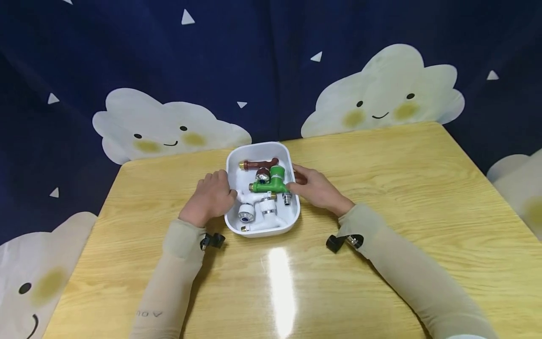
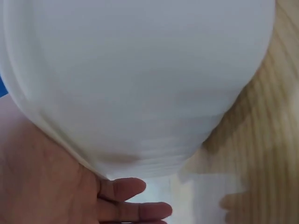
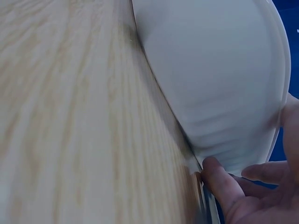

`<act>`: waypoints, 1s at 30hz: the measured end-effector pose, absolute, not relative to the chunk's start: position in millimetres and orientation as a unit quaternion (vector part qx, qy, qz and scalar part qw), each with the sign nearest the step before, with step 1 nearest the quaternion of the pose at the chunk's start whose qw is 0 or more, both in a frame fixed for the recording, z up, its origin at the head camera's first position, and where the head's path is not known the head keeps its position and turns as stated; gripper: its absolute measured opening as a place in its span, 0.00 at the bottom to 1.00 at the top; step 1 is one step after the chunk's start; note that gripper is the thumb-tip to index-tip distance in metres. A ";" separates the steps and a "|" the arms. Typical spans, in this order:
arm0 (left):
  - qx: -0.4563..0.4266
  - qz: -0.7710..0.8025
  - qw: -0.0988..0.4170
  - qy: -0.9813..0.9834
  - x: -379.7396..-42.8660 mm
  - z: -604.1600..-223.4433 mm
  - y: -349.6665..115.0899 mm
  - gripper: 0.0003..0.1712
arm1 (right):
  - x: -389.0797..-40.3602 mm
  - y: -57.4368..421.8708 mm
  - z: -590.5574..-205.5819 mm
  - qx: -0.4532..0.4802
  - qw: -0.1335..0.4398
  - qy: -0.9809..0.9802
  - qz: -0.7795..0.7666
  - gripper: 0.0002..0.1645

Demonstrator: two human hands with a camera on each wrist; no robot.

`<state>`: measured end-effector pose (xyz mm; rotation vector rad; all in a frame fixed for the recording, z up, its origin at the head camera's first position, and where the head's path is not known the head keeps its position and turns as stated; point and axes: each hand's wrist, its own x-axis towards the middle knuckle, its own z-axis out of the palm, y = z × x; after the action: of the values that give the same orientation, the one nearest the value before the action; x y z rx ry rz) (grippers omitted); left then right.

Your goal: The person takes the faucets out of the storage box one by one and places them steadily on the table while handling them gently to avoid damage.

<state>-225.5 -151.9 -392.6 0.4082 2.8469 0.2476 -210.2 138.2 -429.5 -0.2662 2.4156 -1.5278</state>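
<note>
A white plastic basin (image 1: 264, 233) sits on the table between my two hands. Inside it lie a brown tap (image 1: 256, 165), a green tap (image 1: 276, 181) and two white taps (image 1: 270, 207) with brass threaded ends. My left hand (image 1: 211, 197) grips the basin's left rim, its thumb over the edge. On the right side, my right hand (image 1: 317, 188) holds the opposite rim, thumb on top and fingers against the outside. The left wrist view shows fingers by the outer wall (image 2: 140, 70); in the right wrist view fingertips reach low along the wall (image 3: 219, 84), close to the tabletop.
The wooden table (image 1: 402, 212) ends at the back against a dark blue curtain (image 1: 275, 56) printed with clouds. Light glares off the tabletop in front of the basin. A small black camera (image 1: 334, 242) projects from the right wrist, and another from the left.
</note>
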 end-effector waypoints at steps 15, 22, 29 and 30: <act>0.150 0.108 0.100 0.978 -225.4 -398.4 -158.3 0.19 | -212.1 135.6 -432.3 -0.086 0.136 0.834 -0.527 0.45; 0.151 0.114 0.098 0.977 -225.3 -398.4 -158.0 0.18 | -211.3 134.9 -430.8 -0.078 0.122 0.848 -0.510 0.45; 0.147 0.113 0.102 0.977 -225.3 -399.5 -157.9 0.19 | -210.2 133.1 -424.8 -0.072 0.099 0.858 -0.498 0.42; 0.146 0.112 0.102 0.978 -225.5 -399.8 -157.8 0.19 | -210.0 133.4 -424.2 -0.074 0.101 0.858 -0.498 0.42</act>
<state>-225.5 -157.8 -399.8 0.4325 2.8862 0.3311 -210.0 133.4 -424.2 -0.2180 2.5359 -1.4715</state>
